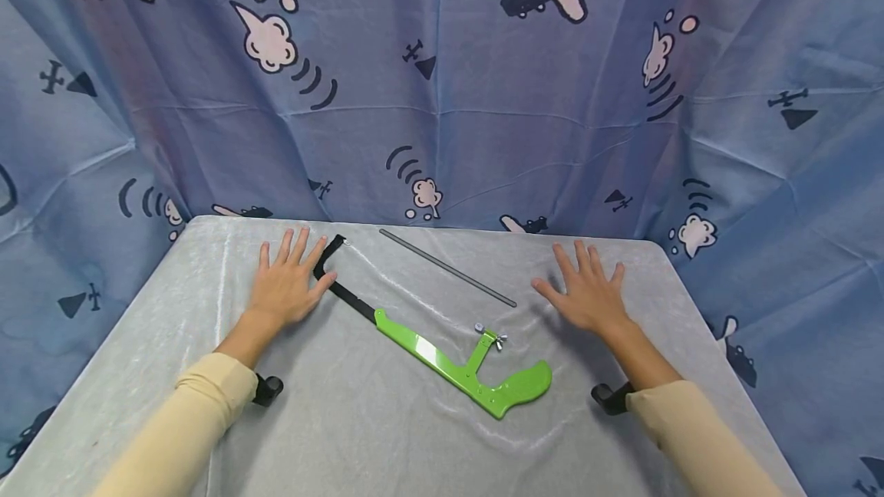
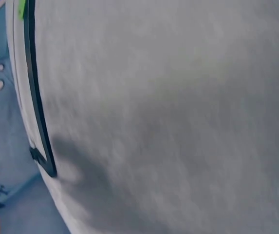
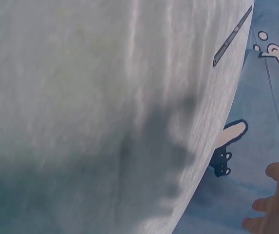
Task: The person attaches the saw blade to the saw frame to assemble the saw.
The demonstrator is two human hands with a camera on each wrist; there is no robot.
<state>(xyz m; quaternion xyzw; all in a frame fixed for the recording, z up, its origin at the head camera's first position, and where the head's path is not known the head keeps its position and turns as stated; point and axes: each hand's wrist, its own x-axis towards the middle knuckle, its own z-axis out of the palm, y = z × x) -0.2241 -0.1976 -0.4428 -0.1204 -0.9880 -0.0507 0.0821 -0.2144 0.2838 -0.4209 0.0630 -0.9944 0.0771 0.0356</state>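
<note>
A hacksaw frame with a bright green handle [image 1: 442, 363] and a black front bar [image 1: 354, 300] lies diagonally on the table, a wing nut on its short green post. Behind it rests a thin grey hacksaw blade [image 1: 447, 268], detached from the frame. My left hand [image 1: 286, 282] is spread with straight fingers, its thumb overlapping the black bar in the head view. To the right of the blade, my right hand [image 1: 587, 290] is spread too, holding nothing. In the left wrist view the black bar [image 2: 38, 97] runs along the left side; the blade [image 3: 232, 36] shows in the right wrist view.
A pale grey cloth covers the table [image 1: 359, 436]. Behind and beside it hangs a blue curtain [image 1: 483, 159] printed with planes and clouds. Black wrist mounts [image 1: 268, 390] stick out from both sleeves.
</note>
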